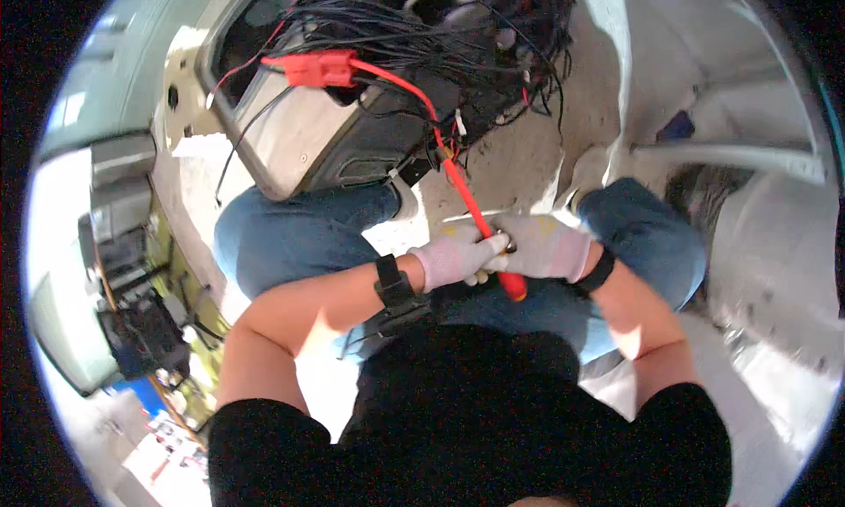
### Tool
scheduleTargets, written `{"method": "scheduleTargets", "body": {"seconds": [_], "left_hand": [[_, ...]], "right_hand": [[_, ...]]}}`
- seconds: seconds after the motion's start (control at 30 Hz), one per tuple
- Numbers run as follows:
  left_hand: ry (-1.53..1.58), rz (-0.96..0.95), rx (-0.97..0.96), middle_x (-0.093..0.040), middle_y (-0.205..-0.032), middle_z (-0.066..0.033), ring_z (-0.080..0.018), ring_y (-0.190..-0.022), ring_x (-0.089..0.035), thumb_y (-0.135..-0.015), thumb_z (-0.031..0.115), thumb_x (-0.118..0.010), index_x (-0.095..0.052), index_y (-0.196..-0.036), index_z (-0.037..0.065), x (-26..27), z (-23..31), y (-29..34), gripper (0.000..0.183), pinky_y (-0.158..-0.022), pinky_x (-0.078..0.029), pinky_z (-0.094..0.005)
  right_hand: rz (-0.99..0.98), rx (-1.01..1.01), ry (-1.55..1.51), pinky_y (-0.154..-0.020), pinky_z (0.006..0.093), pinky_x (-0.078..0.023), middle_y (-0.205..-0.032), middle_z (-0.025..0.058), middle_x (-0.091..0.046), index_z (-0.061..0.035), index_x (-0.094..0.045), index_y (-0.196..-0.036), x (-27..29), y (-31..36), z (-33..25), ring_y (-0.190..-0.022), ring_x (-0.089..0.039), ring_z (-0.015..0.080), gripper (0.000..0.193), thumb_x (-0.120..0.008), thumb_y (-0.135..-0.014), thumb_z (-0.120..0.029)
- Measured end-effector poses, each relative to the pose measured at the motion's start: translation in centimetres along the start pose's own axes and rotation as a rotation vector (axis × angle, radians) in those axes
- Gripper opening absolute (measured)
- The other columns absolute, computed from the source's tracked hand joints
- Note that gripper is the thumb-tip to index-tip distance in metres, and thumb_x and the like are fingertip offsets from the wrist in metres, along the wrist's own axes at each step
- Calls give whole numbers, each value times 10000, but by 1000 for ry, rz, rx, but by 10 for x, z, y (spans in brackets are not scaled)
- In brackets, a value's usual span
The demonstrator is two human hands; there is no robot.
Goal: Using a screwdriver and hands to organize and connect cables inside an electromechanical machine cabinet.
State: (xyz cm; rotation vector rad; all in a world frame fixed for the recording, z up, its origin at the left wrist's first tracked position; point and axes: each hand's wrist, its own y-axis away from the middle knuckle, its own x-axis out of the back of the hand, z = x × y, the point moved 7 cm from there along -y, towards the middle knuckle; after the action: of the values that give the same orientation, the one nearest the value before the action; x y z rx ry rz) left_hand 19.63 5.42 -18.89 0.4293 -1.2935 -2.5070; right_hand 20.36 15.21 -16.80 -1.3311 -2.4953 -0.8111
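Observation:
A thick red cable runs from a red block-shaped connector down to my lap. Both my hands wear pale gloves and meet around this cable. My left hand is closed on it, thumb pointing right. Pressed up against the left, my right hand is closed at the same spot. A small shiny metal piece shows between the fingers; its kind is hidden. Below the hands sticks out a thicker red end piece with a bit of yellow at its tip.
A tangle of black wires lies over a dark panel beyond my knees. A thin loose wire hangs at the left. Pale body metal rises at the right, with a grey cover below it. Black equipment stands farther left.

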Motion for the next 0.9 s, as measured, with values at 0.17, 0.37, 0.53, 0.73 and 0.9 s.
{"method": "scheduleTargets", "body": {"seconds": [0.17, 0.37, 0.53, 0.73, 0.9], "left_hand": [[14, 26, -18, -574, -711, -14, -103, -566, -548, -918, 394, -419, -567, -913, 47, 4, -3, 2, 377, -511, -473, -232], [-18, 48, -18, -589, -757, -22, -114, -588, -554, -900, 448, -415, -570, -951, 43, 9, -11, 4, 437, -519, -473, -237], [-22, 17, -1, -592, -773, -20, -113, -602, -558, -901, 454, -413, -559, -942, 42, 9, -21, 2, 439, -515, -467, -232], [-12, 45, 3, -581, -751, -23, -110, -593, -557, -902, 436, -429, -558, -907, 55, 12, -29, -4, 402, -491, -456, -232], [21, 45, -18, -577, -724, -22, -111, -578, -553, -902, 412, -447, -566, -879, 54, 12, -31, -7, 378, -470, -448, -232]], "right_hand": [[-69, -45, -24, -729, 378, -489, -889, 174, -631, -41, -550, -1034, 0, -4, -11, -843, -618, 322, 434, -635, -753, -361], [-115, -92, -11, -740, 405, -479, -897, 202, -622, -41, -544, -1044, -8, -13, -13, -853, -608, 351, 515, -598, -755, -464], [-157, -122, 88, -744, 421, -475, -902, 220, -614, -34, -524, -1070, -17, -20, -4, -860, -599, 378, 575, -594, -748, -505], [-110, -86, 79, -712, 429, -472, -881, 230, -608, -33, -509, -1074, -21, -22, 3, -842, -592, 395, 584, -606, -743, -504], [-98, -61, 51, -691, 429, -469, -869, 228, -607, -43, -502, -1075, -22, -23, 4, -826, -591, 395, 557, -608, -748, -481]]}}
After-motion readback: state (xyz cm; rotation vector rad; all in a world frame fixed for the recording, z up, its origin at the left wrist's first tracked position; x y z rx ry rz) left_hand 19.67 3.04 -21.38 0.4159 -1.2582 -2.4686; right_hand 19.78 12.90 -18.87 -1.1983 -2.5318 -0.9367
